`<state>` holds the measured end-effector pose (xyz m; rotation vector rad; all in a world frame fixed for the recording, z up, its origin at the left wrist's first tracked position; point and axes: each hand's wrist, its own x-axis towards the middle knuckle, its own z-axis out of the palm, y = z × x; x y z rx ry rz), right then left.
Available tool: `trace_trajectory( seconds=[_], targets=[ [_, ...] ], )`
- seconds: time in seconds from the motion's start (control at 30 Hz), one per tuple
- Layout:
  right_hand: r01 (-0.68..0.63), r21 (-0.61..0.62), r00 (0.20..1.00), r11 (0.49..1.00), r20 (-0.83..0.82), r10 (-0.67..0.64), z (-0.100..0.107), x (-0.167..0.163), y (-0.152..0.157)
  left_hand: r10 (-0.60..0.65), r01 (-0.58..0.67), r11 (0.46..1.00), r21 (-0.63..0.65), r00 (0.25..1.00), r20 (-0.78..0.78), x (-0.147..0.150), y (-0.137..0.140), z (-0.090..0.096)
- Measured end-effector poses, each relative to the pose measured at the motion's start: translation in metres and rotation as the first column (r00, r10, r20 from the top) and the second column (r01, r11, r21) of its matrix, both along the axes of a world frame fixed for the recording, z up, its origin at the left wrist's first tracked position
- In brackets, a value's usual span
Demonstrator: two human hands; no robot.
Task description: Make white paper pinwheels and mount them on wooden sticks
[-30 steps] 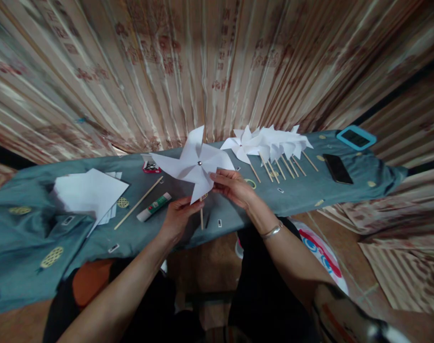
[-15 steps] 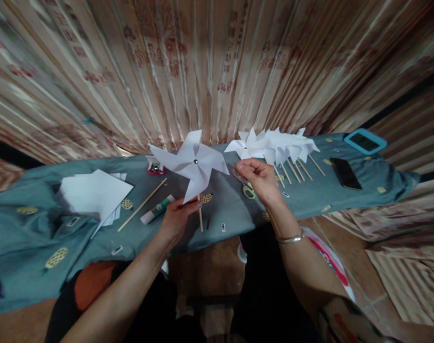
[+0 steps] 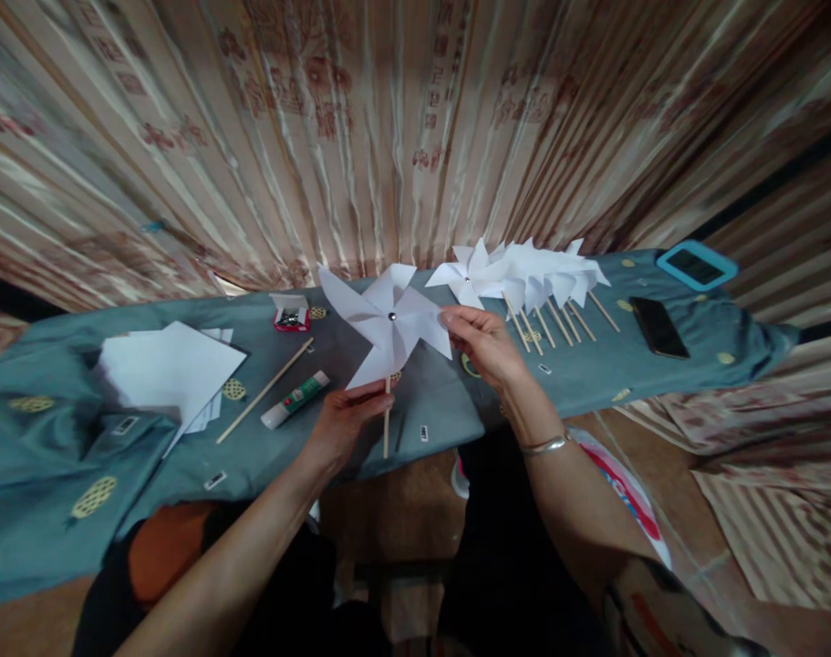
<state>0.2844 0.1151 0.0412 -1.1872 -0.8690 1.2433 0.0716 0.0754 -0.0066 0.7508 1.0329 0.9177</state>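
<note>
A white paper pinwheel (image 3: 379, 330) with a silver pin at its centre stands upright in front of me on a thin wooden stick. My left hand (image 3: 343, 422) is closed around the stick just below the paper blades. At the tip of the right-hand blade, my right hand (image 3: 484, 342) has its thumb and fingers pressed together on the paper. Behind my right hand, partly hidden, lies a yellow-green ring handle (image 3: 469, 365), which looks like that of scissors. Finished pinwheels (image 3: 524, 272) lie overlapped in a row to the right, their sticks pointing towards me.
On the cloth-covered table (image 3: 456, 415) to the left are white paper sheets (image 3: 161, 370), a loose wooden stick (image 3: 264, 391), a glue stick (image 3: 296, 400) and a small red box of pins (image 3: 292, 317). At the right lie a black phone (image 3: 659, 327) and a blue-framed device (image 3: 698, 266).
The pinwheel has moved slightly right and its blades have turned. My right hand, apart from it before, now touches a blade tip. The view has shifted a little.
</note>
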Motion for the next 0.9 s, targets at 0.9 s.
trace_trajectory(
  seconds=[0.9],
  targets=[
    [-0.267, -0.093, 0.959, 0.959, -0.120, 0.256, 0.002, -0.018, -0.015, 0.026, -0.026, 0.999, 0.026, 1.000, 0.001, -0.002, 0.004, 0.002]
  ],
)
